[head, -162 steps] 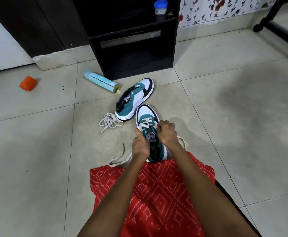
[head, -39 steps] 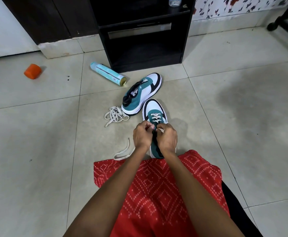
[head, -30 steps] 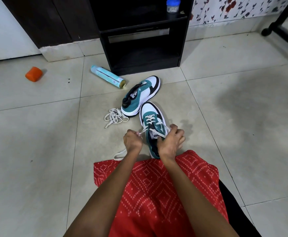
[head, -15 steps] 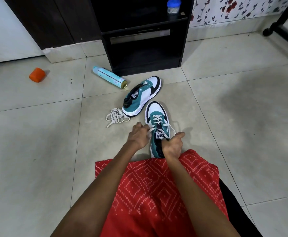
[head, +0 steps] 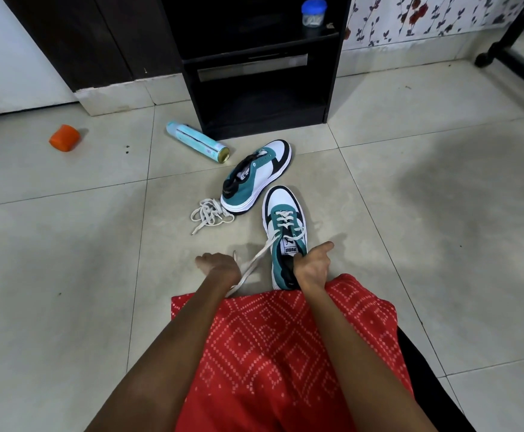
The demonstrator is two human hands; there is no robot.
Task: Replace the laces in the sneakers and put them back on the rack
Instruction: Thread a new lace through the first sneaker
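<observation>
A teal, white and black sneaker [head: 285,226] stands on the floor tiles in front of my knees, toe pointing away, with a white lace [head: 256,263] threaded through its lower eyelets. My left hand [head: 220,268] is closed on one lace end, which runs taut to the left of the shoe. My right hand [head: 312,266] grips the sneaker at its collar, forefinger sticking out. The second sneaker [head: 256,174], without lace, leans on its side just beyond. A loose bundle of white lace [head: 209,213] lies beside its heel.
The black shoe rack [head: 260,67] stands against the wall ahead, a blue-lidded jar [head: 313,12] on its shelf. A light-blue spray can [head: 196,141] lies by its foot, an orange cap [head: 65,138] far left. A black chair base [head: 516,62] is at right. Red cloth [head: 285,344] covers my lap.
My left hand has drawn the lace end out to the left and toward me, so it is now taut. My right hand has stayed on the sneaker's collar.
</observation>
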